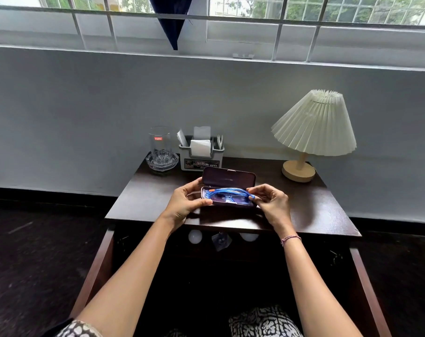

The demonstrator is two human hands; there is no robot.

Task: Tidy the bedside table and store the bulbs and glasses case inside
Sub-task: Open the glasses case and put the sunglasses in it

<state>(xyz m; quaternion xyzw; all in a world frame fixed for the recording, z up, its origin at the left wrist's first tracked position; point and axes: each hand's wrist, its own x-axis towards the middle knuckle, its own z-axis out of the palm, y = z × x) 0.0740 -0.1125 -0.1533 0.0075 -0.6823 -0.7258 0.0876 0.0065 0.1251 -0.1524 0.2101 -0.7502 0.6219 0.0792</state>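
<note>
- Both hands meet over the middle of the bedside table (316, 210), at the near half of its dark top.
- Left hand (185, 203) grips the 9 o'clock end of the open glasses case (228, 177), thumb along the near edge and fingers curled behind.
- Right hand (271, 203) pinches the 3 o'clock end of the blue glasses (228, 192), where an orange tip shows; a thread bracelet (290, 238) sits on that wrist.
- Glasses lie folded in the lower half of the case, and the lid stands up toward 12 o'clock.
- Whether the case rests on the top or is held just above it, I cannot tell.
- Two white bulbs (195, 236) (249, 236) show in the dark open space under the top, at 6 o'clock from the case, one either side of a small clear object I cannot make out.
- From the case, a napkin holder (200, 159) stands at 12 o'clock, close behind the lid.
- At 11 o'clock a tumbler (159, 144) stands in a glass dish (161, 164) on the far corner.
- At 2 o'clock stands a lamp (314, 125) with a pleated shade, well apart from the case.
</note>
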